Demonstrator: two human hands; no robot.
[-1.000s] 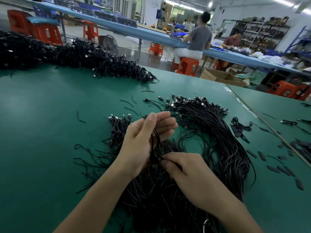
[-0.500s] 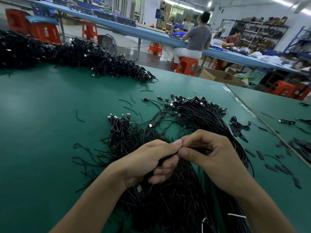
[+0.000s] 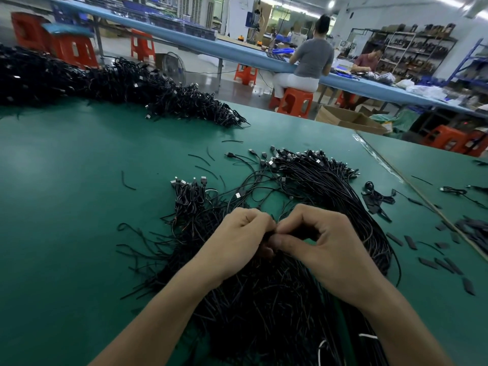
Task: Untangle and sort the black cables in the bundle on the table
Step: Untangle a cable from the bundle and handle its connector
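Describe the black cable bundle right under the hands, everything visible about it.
The cable bundle is a dense, tangled mass of thin black cables lying on the green table. Many look roughly aligned, arcing away to a cluster of small plugs, some with metal tips, at the far end. Loose ends splay out to the left. The left hand and right hand meet above it, fingertips pinching dark strands between them.

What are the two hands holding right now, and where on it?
Both the left hand and the right hand pinch something black from the cable bundle between their fingertips, where they meet. Which part of a cable it is cannot be told.
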